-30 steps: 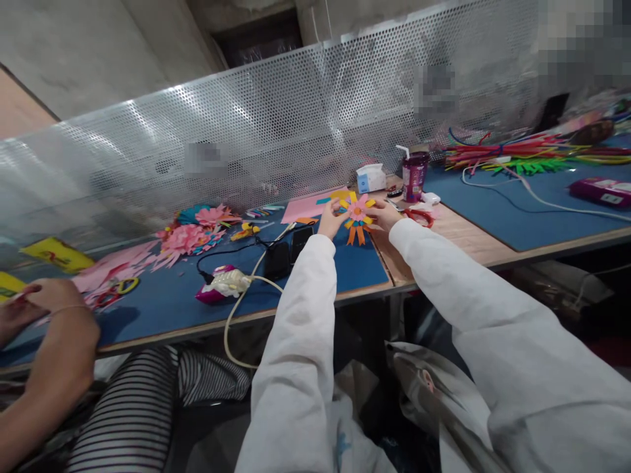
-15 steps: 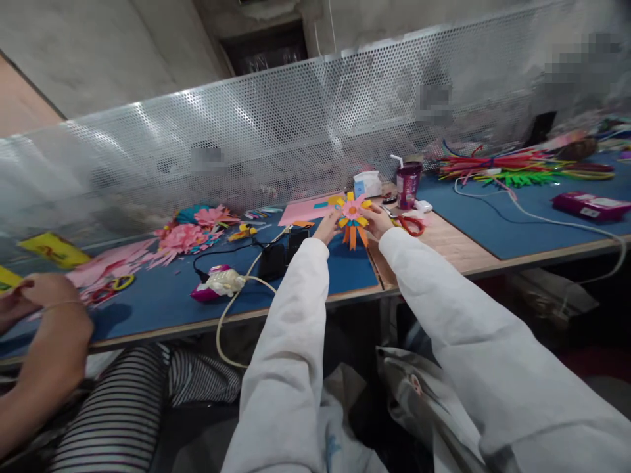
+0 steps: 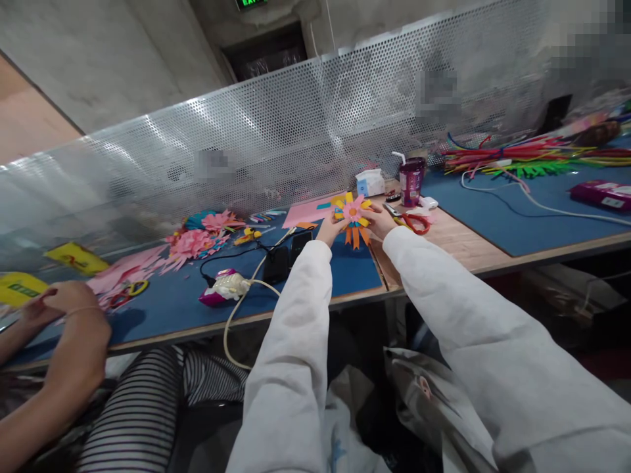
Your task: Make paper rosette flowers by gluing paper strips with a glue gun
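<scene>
A paper flower [image 3: 353, 211] with a pink middle, yellow and blue petals and orange strips hanging below is held up over the table's front part. My left hand [image 3: 331, 228] grips its left side and my right hand [image 3: 380, 221] its right side, fingers closed on the edges. The fingertips are partly hidden by the petals. Just right of my right hand lie red-handled scissors [image 3: 418, 224]. Behind the flower is a sheet of pink paper [image 3: 308, 212] with small yellow and blue pieces on it.
A purple cup [image 3: 411, 182] with a straw and a tissue pack [image 3: 371, 183] stand behind. Phones [image 3: 276, 265], a power strip [image 3: 231, 285] with cable and pink paper flowers [image 3: 192, 245] lie left. A co-worker's hands [image 3: 69, 299] are far left. Coloured pipe cleaners [image 3: 522, 154] lie right.
The camera view has shifted slightly, so the table's contents sit a little further right. Both my hands still hold the paper flower in nearly the same place.
</scene>
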